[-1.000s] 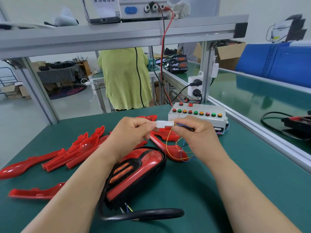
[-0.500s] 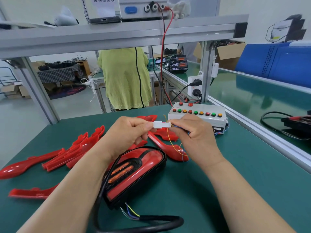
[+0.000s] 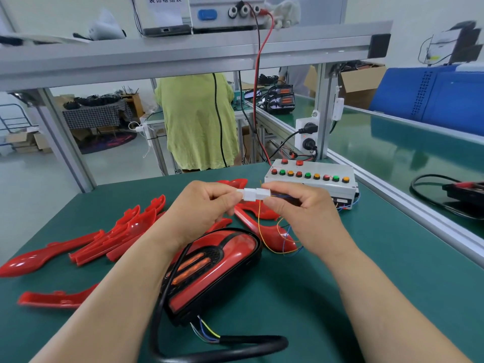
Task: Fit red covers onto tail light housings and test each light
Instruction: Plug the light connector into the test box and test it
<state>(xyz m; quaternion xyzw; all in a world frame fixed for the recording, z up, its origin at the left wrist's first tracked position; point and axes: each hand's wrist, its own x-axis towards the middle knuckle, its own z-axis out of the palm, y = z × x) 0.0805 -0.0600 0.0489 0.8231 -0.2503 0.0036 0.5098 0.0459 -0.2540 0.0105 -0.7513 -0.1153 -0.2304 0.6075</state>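
A black tail light housing (image 3: pixel 209 276) with its red cover fitted lies on the green table in front of me, a thick black cable (image 3: pixel 235 347) looping out of its near end. Above it, my left hand (image 3: pixel 201 208) pinches one end of a joined white connector (image 3: pixel 252 194). My right hand (image 3: pixel 301 213) pinches the other end, where thin coloured wires (image 3: pixel 272 239) hang down and lead toward the white test box (image 3: pixel 311 182) with coloured buttons. Loose red covers (image 3: pixel 112 237) lie at the left and behind my hands.
An aluminium frame shelf (image 3: pixel 183 53) carries a power supply (image 3: pixel 222 14) with a red lead (image 3: pixel 258 74) running down. A person in a green top (image 3: pixel 196 121) stands beyond the table. A conveyor (image 3: pixel 406 153) with a rail runs along the right; a power socket (image 3: pixel 306 137) sits on the post.
The two hands have stayed together on the white connector, shifting slightly left. The black cable under the housing has slid, showing its coloured inner wires.
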